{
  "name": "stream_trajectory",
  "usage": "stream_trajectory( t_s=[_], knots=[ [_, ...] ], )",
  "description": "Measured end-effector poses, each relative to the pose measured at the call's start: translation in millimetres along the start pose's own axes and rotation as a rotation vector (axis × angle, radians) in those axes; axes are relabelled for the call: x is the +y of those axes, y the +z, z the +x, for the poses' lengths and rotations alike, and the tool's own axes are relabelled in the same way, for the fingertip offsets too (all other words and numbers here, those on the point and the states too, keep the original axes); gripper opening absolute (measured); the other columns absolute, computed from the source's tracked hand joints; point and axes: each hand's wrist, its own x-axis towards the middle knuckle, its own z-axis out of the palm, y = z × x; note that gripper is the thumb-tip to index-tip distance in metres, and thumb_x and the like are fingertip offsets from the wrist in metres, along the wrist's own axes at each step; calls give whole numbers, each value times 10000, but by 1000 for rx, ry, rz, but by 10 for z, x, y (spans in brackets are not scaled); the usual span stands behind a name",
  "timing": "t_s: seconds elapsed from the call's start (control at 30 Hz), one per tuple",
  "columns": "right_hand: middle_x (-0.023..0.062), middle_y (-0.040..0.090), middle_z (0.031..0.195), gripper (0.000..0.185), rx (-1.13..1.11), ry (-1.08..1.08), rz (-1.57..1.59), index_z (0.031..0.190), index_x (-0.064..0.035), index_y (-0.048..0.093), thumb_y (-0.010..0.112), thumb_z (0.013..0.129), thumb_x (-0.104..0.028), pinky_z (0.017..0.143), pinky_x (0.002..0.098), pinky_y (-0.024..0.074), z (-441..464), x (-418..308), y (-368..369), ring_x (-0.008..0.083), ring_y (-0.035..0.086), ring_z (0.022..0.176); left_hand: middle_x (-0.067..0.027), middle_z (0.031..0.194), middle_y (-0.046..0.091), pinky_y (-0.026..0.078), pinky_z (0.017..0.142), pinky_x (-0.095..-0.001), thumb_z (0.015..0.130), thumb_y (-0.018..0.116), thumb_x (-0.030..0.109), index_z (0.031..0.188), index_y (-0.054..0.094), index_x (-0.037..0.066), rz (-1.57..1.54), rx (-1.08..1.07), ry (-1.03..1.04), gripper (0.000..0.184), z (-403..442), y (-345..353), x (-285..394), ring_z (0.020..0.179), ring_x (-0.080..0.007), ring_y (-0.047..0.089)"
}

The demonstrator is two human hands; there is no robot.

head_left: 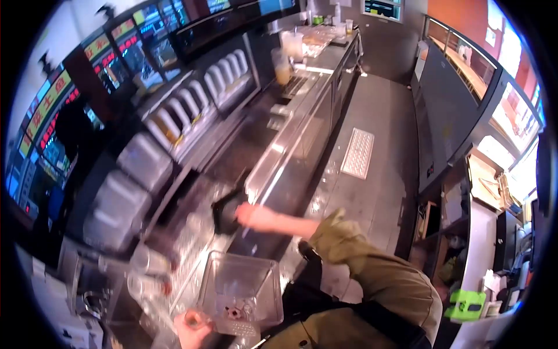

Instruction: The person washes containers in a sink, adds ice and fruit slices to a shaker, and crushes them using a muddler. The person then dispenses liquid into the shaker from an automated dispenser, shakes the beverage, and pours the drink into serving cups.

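My right hand (254,217) reaches out over the counter edge, its fingers closed on a dark, blurred item (225,213) that may be a cloth or a small container. Close to my body, a clear plastic bin (273,279) has a small reddish-brown bit and some wet residue in its bottom. My left hand (192,329) is at the bin's near left corner with its fingers curled into a ring. What those fingers hold, if anything, I cannot make out. Clear plastic cups (150,260) lie left of the bin.
Several pale upright dividers or handles (224,75) line the counter's back. Farther along stands a pitcher of amber liquid (282,72). A white perforated mat (358,152) lies on the floor at right. Shelves with a bright green object (466,305) stand at my right.
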Motion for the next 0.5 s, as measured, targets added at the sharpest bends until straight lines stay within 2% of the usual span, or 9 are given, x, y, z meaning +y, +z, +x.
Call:
stream_trajectory(
  t_s=[0.07,0.1,0.17,0.23,0.27,0.3,0.4,0.47,0.5],
  knots=[
    [149,547,1096,242,-293,-44,43,949,-26,566,532,731,-126,908,388,409,115,230,-304,293,496,1070,-30,755,512,447,675,-282,584,721,132,789,549,45,-189,106,-68,281,488,465,234,723,-145,503],
    [151,524,1140,328,52,-194,57,984,-30,555,575,694,-184,904,396,408,61,598,-76,298,480,1092,-28,795,529,434,669,-268,610,712,108,864,558,27,-186,107,-11,308,954,731,331,734,-137,502],
    [168,410,1294,592,239,-320,213,1168,-51,459,656,666,-296,940,417,378,-7,1319,-222,317,419,1178,-24,873,563,408,658,-241,662,694,60,1014,574,-10,-160,121,28,379,1677,1207,590,756,-121,500],
    [157,477,1232,537,427,-259,292,1084,-46,541,692,642,-312,926,408,391,-20,2390,-640,315,449,1152,-13,725,547,393,581,-221,594,695,70,798,523,31,-170,261,55,270,2096,1864,1133,639,-98,496],
    [160,535,1131,513,406,-96,189,1040,-38,570,698,634,-324,892,398,410,-2,3071,-723,330,484,1093,-4,676,539,387,569,-214,590,697,64,733,509,42,-196,310,74,237,2309,2080,1289,606,-89,489],
    [156,563,1017,487,44,360,156,992,-25,576,702,640,-336,859,399,421,84,3304,-1606,348,503,1027,5,626,530,381,556,-207,586,699,58,669,496,52,-222,359,95,219,2523,2297,1446,573,-80,483],
    [218,415,1217,746,510,644,54,1203,2,398,690,660,-420,921,404,387,39,5131,-1856,356,419,1128,41,610,465,345,545,-206,653,686,34,679,459,70,-213,322,175,232,3412,2869,1431,556,-57,426],
    [253,287,1348,932,545,829,-25,1326,-10,276,663,655,-528,1003,450,300,229,6081,-1992,390,301,1244,55,629,445,321,531,-200,706,664,-1,689,441,80,-200,364,235,238,4045,3415,1380,558,-40,397],
    [253,309,1334,958,529,824,-208,1326,-20,295,640,635,-586,1009,458,283,308,6454,-1998,394,309,1231,60,636,445,331,540,-195,714,663,-10,695,443,79,-207,406,264,239,4400,3714,1267,564,-37,401]
  ],
)
